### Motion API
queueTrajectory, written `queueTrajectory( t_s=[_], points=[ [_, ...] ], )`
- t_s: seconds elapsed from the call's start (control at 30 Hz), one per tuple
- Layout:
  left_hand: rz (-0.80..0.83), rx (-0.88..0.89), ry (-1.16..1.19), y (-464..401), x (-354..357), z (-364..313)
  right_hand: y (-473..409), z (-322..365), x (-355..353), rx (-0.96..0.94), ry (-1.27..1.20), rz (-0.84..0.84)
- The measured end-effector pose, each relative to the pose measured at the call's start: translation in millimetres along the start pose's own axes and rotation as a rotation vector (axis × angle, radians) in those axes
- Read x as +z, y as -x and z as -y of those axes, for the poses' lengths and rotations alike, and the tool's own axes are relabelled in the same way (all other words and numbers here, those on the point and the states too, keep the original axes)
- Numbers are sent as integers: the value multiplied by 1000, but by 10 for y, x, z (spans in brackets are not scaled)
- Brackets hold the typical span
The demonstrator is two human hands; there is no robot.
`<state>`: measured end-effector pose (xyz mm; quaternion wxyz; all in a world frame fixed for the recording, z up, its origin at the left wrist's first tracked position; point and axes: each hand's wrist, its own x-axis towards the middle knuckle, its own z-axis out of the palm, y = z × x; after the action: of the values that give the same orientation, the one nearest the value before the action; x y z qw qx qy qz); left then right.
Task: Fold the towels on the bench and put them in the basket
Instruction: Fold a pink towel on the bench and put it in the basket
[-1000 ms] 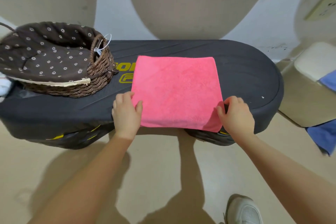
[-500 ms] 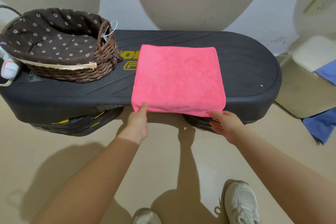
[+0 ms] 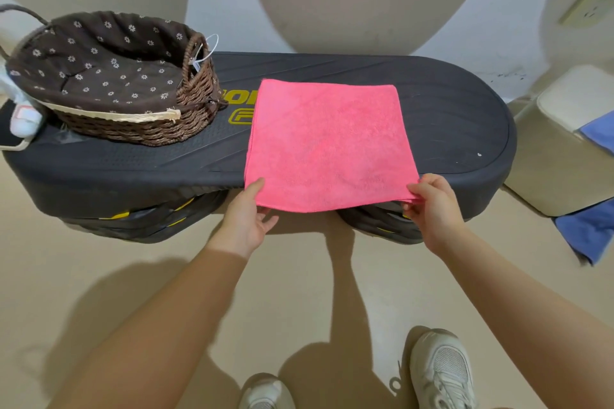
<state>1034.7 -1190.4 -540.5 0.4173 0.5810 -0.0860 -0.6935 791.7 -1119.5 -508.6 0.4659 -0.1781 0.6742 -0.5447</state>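
Observation:
A pink towel [image 3: 327,143] lies flat on the dark bench [image 3: 458,116], its near edge hanging just over the bench's front. My left hand [image 3: 247,219] pinches the towel's near left corner, thumb on top and fingers underneath. My right hand [image 3: 432,206] pinches the near right corner the same way. A brown wicker basket [image 3: 139,123] with a flower-print lining stands on the left part of the bench and holds no towel.
A beige stool [image 3: 558,149] with blue cloth [image 3: 588,229] draped on it stands right of the bench. A white object [image 3: 21,116] lies at the bench's left end beside the basket. My white shoes [image 3: 442,372] are on the floor below.
Both hands dropped from the top of the towel to its near edge and now pinch its two near corners. The view shifted back, bringing my shoes into sight.

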Motion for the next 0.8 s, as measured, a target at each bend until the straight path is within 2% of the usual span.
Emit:
queueTrajectory(
  t_s=[0.13,0.23,0.3,0.4,0.47,0.53,0.6,0.67,0.73,0.8],
  points=[
    [73,-53,83,33,24,36,1,-7,27,-47,141,6],
    [26,-24,73,7,-4,46,-10,-12,-20,-54,197,-14],
    [-10,71,72,-22,-28,44,-19,-2,-60,-18,179,4],
    [-37,253,53,-10,-52,28,-14,47,-100,82,104,190],
    [-58,366,-1,38,-40,-17,-25,102,-125,85,73,307],
    [-64,470,-104,80,-19,-89,-77,163,-147,38,87,341],
    [-75,564,-252,119,21,-195,-134,219,-127,-19,171,325],
    [-76,622,-384,123,87,-330,-191,252,-80,-55,279,236],
    [-23,582,-461,93,166,-475,-260,282,-30,-137,346,96],
    [110,498,-495,69,231,-599,-349,327,8,-250,404,5]
  ],
)
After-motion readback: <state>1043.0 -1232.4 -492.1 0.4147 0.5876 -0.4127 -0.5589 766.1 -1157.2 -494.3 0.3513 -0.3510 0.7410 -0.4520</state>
